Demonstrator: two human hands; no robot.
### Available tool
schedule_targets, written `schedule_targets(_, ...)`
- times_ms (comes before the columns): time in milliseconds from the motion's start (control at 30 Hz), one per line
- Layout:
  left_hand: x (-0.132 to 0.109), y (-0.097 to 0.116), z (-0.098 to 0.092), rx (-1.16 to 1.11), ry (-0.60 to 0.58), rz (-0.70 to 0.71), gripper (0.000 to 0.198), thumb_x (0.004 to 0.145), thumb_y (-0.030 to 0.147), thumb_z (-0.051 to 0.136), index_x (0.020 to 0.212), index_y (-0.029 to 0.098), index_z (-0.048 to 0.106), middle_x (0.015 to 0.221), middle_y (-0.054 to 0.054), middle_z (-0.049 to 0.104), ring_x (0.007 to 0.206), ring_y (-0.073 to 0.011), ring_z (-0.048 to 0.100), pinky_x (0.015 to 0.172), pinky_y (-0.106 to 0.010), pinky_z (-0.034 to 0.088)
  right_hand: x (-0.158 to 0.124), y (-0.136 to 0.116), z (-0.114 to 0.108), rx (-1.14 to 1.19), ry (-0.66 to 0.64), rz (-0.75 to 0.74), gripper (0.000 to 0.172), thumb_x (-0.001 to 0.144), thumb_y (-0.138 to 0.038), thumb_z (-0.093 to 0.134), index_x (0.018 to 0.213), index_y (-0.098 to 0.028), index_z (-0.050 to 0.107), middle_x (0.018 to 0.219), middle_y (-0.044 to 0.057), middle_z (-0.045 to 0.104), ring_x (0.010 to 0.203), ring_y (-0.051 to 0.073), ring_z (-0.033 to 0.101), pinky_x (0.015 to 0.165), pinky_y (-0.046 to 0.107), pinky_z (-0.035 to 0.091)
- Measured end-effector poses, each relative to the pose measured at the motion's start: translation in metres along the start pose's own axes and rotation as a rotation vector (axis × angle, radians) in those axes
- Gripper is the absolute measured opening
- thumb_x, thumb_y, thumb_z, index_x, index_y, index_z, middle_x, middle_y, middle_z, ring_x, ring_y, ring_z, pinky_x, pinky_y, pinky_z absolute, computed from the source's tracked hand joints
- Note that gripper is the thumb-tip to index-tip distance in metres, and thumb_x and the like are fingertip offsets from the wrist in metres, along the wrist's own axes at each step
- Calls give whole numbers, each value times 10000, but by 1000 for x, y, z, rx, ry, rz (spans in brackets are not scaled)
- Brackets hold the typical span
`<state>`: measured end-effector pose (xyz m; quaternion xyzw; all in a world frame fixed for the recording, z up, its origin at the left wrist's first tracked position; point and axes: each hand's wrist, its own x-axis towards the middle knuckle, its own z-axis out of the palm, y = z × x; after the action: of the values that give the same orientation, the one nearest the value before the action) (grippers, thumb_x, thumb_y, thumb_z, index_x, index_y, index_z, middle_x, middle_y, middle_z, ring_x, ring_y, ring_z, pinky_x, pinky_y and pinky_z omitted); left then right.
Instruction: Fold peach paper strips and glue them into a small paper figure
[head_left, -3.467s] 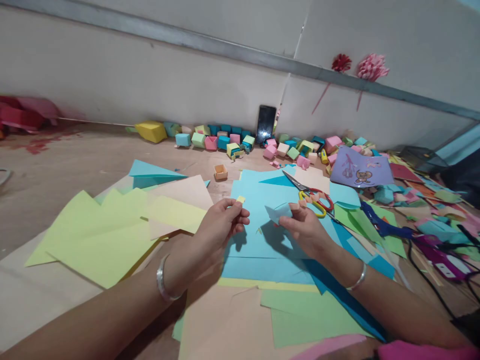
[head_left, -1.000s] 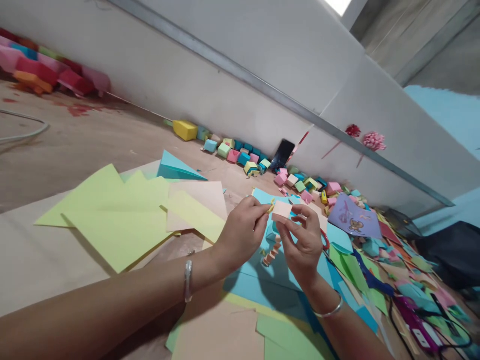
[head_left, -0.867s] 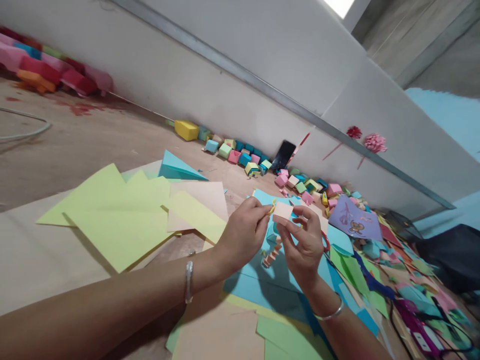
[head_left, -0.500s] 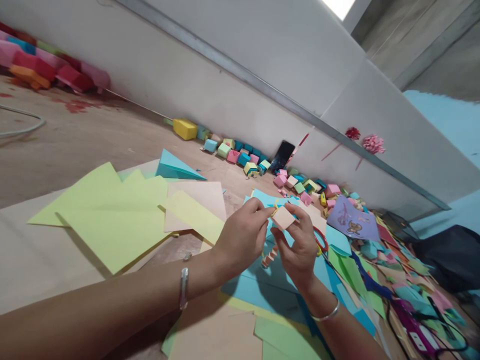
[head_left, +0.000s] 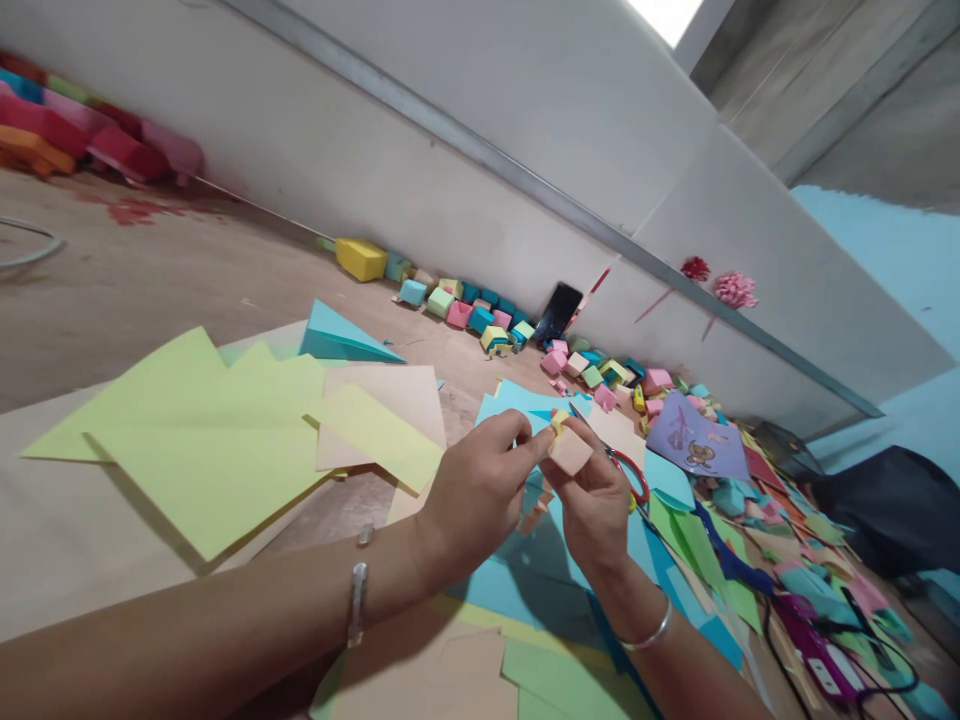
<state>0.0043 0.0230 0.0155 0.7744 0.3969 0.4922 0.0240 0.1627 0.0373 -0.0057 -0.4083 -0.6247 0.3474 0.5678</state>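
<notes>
A small peach paper cube (head_left: 571, 452) is held up between my two hands, with a bit of yellow paper (head_left: 559, 422) at its upper edge. My left hand (head_left: 480, 490) is closed, its thumb and forefinger pinching at the cube's left side by the yellow bit. Fingers of my right hand (head_left: 600, 510) wrap round the cube from the right and below. Beneath the hands, a zigzag-folded peach strip (head_left: 535, 512) shows partly between them over blue paper sheets (head_left: 517, 570). Scissors (head_left: 636, 478) with red and yellow handles lie just beyond my right hand, partly hidden by it.
Yellow paper sheets (head_left: 202, 430) spread on the left, beside a folded blue piece (head_left: 345, 335). Small paper cubes (head_left: 480, 318) line the wall, near a leaning phone (head_left: 559, 312). To the right lie a purple drawing (head_left: 697, 440), paper scraps, a blue glue gun (head_left: 731, 555) and a purple power strip (head_left: 817, 650).
The cube has turned and dropped slightly in my fingers. My right hand's fingers have drawn in behind it, and more of the yellow bit shows. The view has shifted a little.
</notes>
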Motion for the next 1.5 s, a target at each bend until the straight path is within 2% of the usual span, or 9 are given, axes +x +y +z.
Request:
schedule_targets(100,-1,-1,0,35,25,74,350,913,119,356,1177,131,585,850,-77,570,739,-188,520,605,-297,467,0,-2,0,87,1,73,240,728,-261,760,955,-205,705,1235,81,581,1108,221,562,897,352,497)
schedule_targets(233,-2,-2,-1,77,40,138,368,897,95,355,1215,124,540,864,-83,577,756,-194,523,612,-302,476,1,-2,0,153,32,159,172,670,-234,795,809,-187,705,1072,40,616,844,143,580,717,263,496)
schedule_targets(400,-3,-2,-2,81,74,186,353,903,89,346,1198,155,528,855,-75,577,753,-191,523,609,-294,481,1,-3,0,197,10,207,231,661,-229,804,854,-189,684,840,-2,639,698,110,541,673,257,480)
schedule_targets(767,4,2,-11,290,30,364,316,933,133,395,1225,61,495,942,-126,645,800,-235,548,646,-379,480,1,-15,2,154,-152,70,348,716,-242,738,1039,-229,608,1067,71,665,951,205,634,785,337,545)
schedule_targets(967,4,1,-8,335,25,403,315,925,154,422,1202,39,516,956,-128,661,783,-253,556,585,-385,424,3,-17,0,217,-156,116,385,703,-212,750,1064,-225,619,1113,80,650,1011,213,616,855,362,526)
schedule_targets(1100,2,-4,-3,112,12,235,421,834,51,416,1243,87,510,1040,-132,645,895,-258,563,705,-402,474,7,-22,1,262,-102,189,299,663,-154,709,951,-218,656,927,31,668,834,161,613,708,286,524)
schedule_targets(1200,4,-7,-3,-111,33,50,480,775,-17,387,1189,153,561,964,-85,644,892,-218,564,757,-375,484,9,-22,1,276,-33,223,253,639,-168,697,889,-201,680,860,28,669,779,152,600,678,280,514)
schedule_targets(1400,12,-5,-8,-360,91,-303,238,890,112,454,1026,184,636,934,-52,646,839,-164,589,687,-299,488,11,-19,-2,328,-66,321,183,628,-231,730,805,-207,690,850,50,691,751,173,610,612,286,499)
schedule_targets(1500,12,-3,-9,-484,86,-352,253,837,91,518,1046,186,624,957,-41,627,802,-138,586,629,-259,488,10,-17,-2,362,-86,372,176,639,-236,728,809,-203,694,881,60,697,732,172,607,587,279,487)
